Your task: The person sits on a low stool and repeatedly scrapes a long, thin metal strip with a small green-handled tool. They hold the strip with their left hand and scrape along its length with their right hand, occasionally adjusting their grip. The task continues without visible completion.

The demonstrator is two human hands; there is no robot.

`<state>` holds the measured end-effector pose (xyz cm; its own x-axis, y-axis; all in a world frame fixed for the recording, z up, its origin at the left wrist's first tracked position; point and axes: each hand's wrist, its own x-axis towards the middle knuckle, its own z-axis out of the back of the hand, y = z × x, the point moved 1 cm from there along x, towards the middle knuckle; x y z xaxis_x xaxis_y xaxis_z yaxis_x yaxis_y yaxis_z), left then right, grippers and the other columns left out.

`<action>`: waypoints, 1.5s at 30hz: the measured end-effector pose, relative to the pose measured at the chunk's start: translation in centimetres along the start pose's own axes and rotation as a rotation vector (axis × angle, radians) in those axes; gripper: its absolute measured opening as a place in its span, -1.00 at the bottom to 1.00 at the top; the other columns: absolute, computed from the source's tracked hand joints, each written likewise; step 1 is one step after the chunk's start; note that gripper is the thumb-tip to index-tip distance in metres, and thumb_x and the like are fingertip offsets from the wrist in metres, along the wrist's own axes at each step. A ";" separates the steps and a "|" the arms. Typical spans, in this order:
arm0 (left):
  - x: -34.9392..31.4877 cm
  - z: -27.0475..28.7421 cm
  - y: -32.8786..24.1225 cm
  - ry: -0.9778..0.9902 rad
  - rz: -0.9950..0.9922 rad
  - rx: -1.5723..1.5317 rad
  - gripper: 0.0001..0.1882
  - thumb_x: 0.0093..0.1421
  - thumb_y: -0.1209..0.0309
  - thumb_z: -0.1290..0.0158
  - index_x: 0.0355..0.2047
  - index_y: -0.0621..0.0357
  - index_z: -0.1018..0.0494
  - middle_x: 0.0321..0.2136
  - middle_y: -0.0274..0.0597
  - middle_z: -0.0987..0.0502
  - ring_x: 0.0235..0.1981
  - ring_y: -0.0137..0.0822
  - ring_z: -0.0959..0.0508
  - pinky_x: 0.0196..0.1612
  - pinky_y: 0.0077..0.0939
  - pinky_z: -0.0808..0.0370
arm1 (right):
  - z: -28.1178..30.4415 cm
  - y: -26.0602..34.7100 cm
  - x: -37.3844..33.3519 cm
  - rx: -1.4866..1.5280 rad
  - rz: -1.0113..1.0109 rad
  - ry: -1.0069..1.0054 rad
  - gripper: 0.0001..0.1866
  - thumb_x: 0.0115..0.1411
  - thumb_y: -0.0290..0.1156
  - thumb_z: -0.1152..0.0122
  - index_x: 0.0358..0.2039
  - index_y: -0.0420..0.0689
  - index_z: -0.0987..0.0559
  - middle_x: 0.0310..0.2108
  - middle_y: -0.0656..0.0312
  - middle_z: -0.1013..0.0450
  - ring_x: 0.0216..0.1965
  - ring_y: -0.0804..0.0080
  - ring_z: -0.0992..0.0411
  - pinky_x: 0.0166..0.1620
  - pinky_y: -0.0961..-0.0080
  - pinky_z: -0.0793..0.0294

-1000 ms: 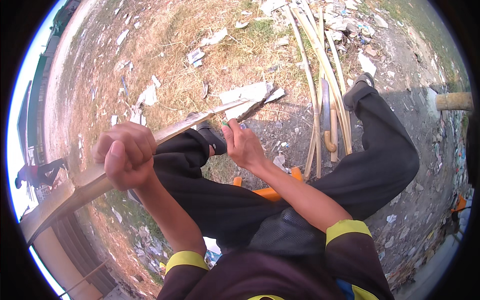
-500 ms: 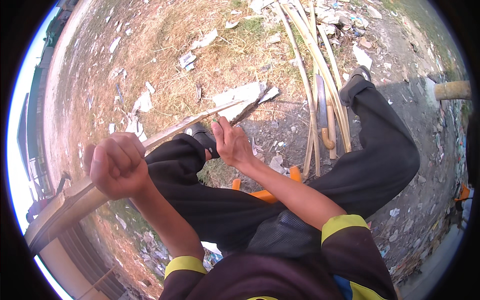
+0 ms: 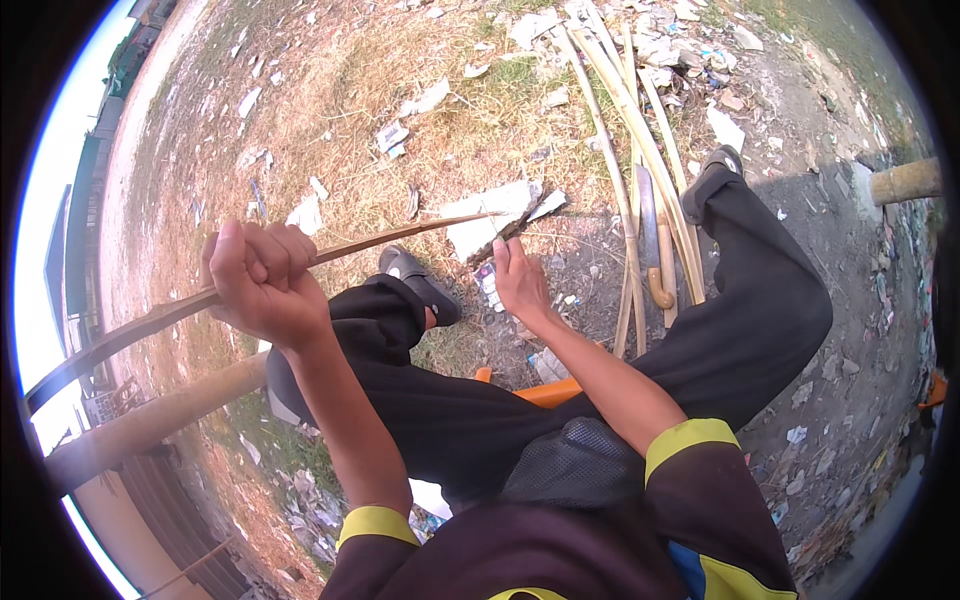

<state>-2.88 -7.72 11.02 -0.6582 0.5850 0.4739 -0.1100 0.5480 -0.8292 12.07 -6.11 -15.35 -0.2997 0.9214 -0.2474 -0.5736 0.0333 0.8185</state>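
- Left hand [image 3: 268, 272], ten o'clock: grip closed around the long thin strip [image 3: 400, 236], which runs from eight o'clock to twelve.
- Right hand [image 3: 522, 282], near centre: cannot tell what its grip pinches.
- Knife [image 3: 650, 235]: two o'clock.

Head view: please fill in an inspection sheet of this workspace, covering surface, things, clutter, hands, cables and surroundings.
Surface: dry grass ahead and left, dirt at right.
Things: long strip, its far end over a pale slab in view; contact unclear.
Clutter: paper scraps scattered about; slats on the ground with a knife among them.
Hands: left hand closed around the strip; right hand near its far end, grip unclear.
Cables: nothing seen.
Surroundings: pole at left, stub at right; orange piece between the legs, partly hidden.
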 end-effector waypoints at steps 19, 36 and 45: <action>0.8 -1.3 0.0 -0.232 -0.033 0.151 -0.61 0.20 0.43 0.11 -0.72 0.00 -0.01 -0.85 -0.43 0.01 -0.85 -0.57 0.00 -0.76 -0.61 0.04 | 0.4 7.3 0.5 0.083 0.166 0.163 -0.54 0.31 -0.15 0.36 -0.31 -0.31 -0.39 -0.58 -0.23 -0.43 -0.43 -0.21 -0.44 -0.33 0.00 -0.42; 0.4 -1.8 0.1 -0.232 -0.069 0.235 -0.59 0.20 0.41 0.11 -0.73 0.00 0.01 -0.83 -0.43 0.05 -0.84 -0.57 0.01 -0.74 -0.61 0.04 | 0.4 4.9 1.9 0.039 0.073 0.225 -0.58 0.30 -0.16 0.35 -0.33 -0.27 -0.37 -0.58 -0.26 -0.43 -0.42 -0.25 -0.44 -0.31 -0.02 -0.43; 1.1 -0.8 0.1 -0.269 0.016 0.243 -0.61 0.21 0.38 0.11 -0.71 -0.04 -0.01 -0.81 -0.44 0.02 -0.78 -0.54 0.01 -0.61 -0.56 -0.06 | -1.0 2.9 3.3 -0.055 0.034 0.223 -0.56 0.30 -0.17 0.33 -0.30 -0.30 -0.41 -0.53 -0.27 -0.44 -0.40 -0.22 -0.47 -0.29 0.01 -0.47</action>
<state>-3.08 -6.52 11.68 -0.8301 0.3965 0.3921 -0.2507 0.3628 -0.8975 8.66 -3.40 -14.32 -0.4770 0.8130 -0.3338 -0.5991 -0.0229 0.8004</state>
